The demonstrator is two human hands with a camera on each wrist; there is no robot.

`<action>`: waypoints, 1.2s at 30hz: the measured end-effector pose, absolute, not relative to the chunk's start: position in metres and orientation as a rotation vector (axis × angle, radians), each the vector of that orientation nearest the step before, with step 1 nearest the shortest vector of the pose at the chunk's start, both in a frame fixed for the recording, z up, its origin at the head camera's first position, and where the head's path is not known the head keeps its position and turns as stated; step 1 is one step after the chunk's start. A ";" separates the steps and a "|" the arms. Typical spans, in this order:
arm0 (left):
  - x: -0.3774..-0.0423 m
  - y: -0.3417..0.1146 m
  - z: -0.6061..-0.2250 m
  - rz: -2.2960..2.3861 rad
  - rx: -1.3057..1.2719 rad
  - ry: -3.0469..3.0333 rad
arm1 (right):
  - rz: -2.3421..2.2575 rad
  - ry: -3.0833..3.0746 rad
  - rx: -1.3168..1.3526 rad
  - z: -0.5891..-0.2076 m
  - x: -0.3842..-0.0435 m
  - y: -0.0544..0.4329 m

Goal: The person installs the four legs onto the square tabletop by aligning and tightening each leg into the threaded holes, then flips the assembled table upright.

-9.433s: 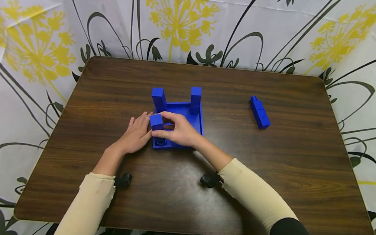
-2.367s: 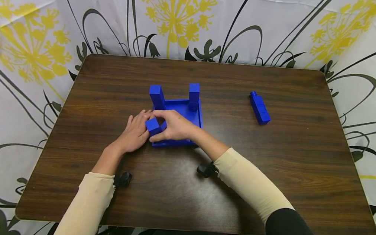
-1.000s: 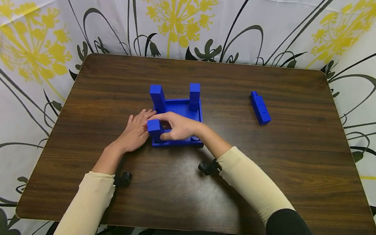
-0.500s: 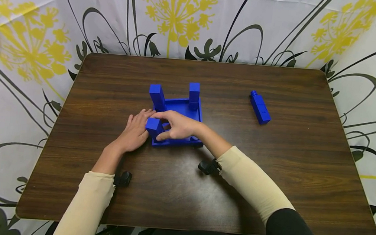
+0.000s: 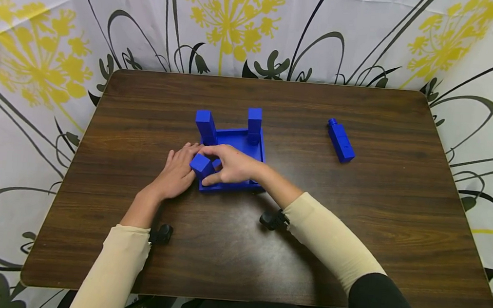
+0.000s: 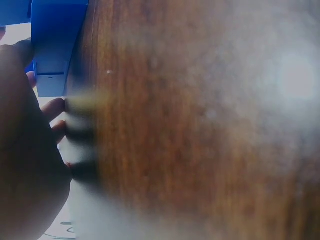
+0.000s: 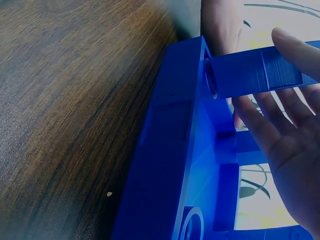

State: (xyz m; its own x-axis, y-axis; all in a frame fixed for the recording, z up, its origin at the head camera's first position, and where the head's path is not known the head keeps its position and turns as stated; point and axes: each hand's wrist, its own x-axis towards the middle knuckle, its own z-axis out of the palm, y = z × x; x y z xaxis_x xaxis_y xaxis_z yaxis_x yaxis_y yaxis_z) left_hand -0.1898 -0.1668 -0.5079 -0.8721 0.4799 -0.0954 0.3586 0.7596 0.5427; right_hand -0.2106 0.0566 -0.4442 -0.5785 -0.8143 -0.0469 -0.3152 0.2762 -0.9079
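A shallow blue square frame [image 5: 232,133] with raised walls lies on the table. Blue square legs stand upright at its back left [image 5: 206,127] and back right [image 5: 254,125] corners. At the front left corner my right hand [image 5: 233,165] grips a third blue leg [image 5: 201,165], thumb on the near side and fingers behind. In the right wrist view this leg [image 7: 240,75] meets a round fitting in the corner. My left hand [image 5: 176,173] rests against the frame's left side, fingers fairly straight. A round socket [image 7: 192,225] shows at the front right corner.
Another blue leg [image 5: 341,142], with a round stub at one end, lies on the brown wooden table [image 5: 378,209] to the right. A white curtain [image 5: 152,18] with yellow flowers hangs behind the table.
The front left leg has turned about its upright axis, its top now angled to the frame. My right fingers opened wider about it, then closed in again. My left hand has barely moved.
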 end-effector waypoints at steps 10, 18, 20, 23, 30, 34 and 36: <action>-0.189 -0.167 -0.509 0.755 0.650 2.720 | -1.298 2.168 -1.049 -0.448 -0.208 0.052; -0.190 -0.167 -0.507 0.755 0.654 2.719 | -1.259 2.308 -1.048 -0.450 -0.206 0.050; -0.189 -0.167 -0.506 0.757 0.655 2.719 | -1.237 2.341 -1.031 -0.450 -0.204 0.049; -0.189 -0.166 -0.506 0.760 0.661 2.722 | -1.184 2.401 -0.990 -0.449 -0.202 0.048; -0.189 -0.166 -0.507 0.772 0.668 2.726 | -1.078 2.503 -0.918 -0.448 -0.200 0.044; -0.189 -0.167 -0.507 0.772 0.668 2.729 | -1.055 2.520 -0.952 -0.448 -0.199 0.045; -0.189 -0.167 -0.507 0.773 0.671 2.728 | -1.053 2.514 -0.987 -0.449 -0.200 0.047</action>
